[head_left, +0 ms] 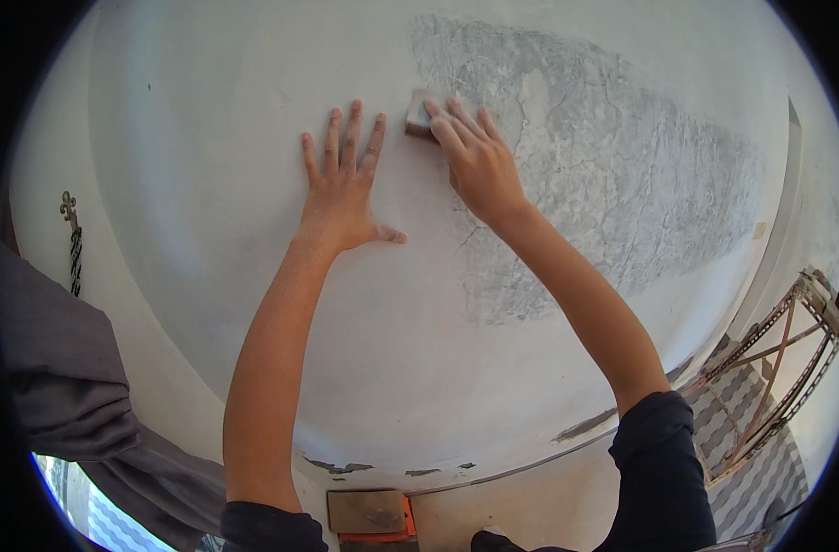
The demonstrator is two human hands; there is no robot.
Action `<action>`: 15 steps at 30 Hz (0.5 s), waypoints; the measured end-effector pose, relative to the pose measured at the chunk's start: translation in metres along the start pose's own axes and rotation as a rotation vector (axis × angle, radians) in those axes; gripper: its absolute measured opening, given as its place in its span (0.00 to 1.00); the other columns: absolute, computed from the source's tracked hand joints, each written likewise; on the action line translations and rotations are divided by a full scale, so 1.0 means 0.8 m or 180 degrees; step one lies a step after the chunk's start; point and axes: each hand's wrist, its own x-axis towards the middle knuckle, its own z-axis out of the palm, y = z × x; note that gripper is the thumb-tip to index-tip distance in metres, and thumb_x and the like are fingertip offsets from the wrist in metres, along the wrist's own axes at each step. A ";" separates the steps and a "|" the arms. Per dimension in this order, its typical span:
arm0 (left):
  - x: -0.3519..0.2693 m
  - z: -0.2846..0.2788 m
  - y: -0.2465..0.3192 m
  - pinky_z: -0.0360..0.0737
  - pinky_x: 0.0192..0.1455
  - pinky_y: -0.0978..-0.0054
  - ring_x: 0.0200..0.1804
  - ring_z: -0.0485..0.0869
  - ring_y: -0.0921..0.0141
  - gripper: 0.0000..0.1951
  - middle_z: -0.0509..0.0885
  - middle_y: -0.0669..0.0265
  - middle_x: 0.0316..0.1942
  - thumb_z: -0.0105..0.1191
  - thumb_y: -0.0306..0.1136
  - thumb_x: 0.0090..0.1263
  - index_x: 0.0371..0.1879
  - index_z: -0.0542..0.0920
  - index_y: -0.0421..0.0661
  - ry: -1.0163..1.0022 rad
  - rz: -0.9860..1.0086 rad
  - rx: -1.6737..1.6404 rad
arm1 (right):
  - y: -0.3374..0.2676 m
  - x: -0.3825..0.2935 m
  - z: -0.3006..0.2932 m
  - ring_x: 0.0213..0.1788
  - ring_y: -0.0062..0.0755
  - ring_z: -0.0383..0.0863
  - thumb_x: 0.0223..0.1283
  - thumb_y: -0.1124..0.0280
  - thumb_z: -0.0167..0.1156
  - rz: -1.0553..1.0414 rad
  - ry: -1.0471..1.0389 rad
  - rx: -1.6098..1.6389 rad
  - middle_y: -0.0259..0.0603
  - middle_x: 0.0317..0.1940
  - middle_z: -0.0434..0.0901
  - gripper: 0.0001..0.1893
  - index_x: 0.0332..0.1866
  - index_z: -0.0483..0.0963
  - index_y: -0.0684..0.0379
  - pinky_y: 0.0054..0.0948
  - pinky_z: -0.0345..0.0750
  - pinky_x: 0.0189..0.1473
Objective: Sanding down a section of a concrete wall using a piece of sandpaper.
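Observation:
A painted plaster wall [385, 345] fills the view, with a rough grey, cracked patch [599, 159] on its right part. My left hand [343, 179] lies flat on the smooth pale part, fingers spread and dusty, holding nothing. To the right of it, my right hand [478, 152] grips a small sanding block [419, 117], pale on top with a reddish-brown side, against the wall at the left edge of the grey patch. The block's right end is hidden under the fingers.
A rusty metal frame [782, 372] stands at the lower right. Grey curtain fabric [60, 345] hangs at the left near a metal curtain hook [70, 214]. A brown box [367, 512] lies at the wall's foot, where paint is chipped.

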 end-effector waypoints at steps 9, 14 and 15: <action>0.000 0.008 -0.006 0.34 0.69 0.41 0.73 0.33 0.55 0.74 0.32 0.58 0.73 0.70 0.63 0.22 0.71 0.36 0.52 0.0194 0.0069 -0.0094 | -0.025 -0.114 -0.014 0.65 0.41 0.64 0.54 0.75 0.52 -0.0341 -0.0759 -0.0077 0.41 0.61 0.69 0.10 0.42 0.67 0.61 0.52 0.61 0.63; 0.001 0.006 -0.003 0.34 0.69 0.41 0.73 0.32 0.55 0.74 0.32 0.58 0.73 0.71 0.63 0.21 0.71 0.36 0.53 0.0084 0.0023 -0.0022 | -0.016 -0.078 -0.014 0.64 0.42 0.66 0.54 0.74 0.52 -0.0459 -0.0661 -0.0193 0.41 0.60 0.69 0.10 0.43 0.67 0.61 0.51 0.62 0.62; 0.000 0.007 -0.004 0.34 0.69 0.41 0.73 0.32 0.55 0.74 0.32 0.57 0.73 0.70 0.63 0.22 0.71 0.36 0.53 0.0091 0.0024 -0.0043 | -0.013 -0.059 -0.010 0.64 0.42 0.66 0.54 0.74 0.52 -0.0455 -0.0648 -0.0191 0.41 0.60 0.69 0.10 0.43 0.67 0.61 0.51 0.62 0.62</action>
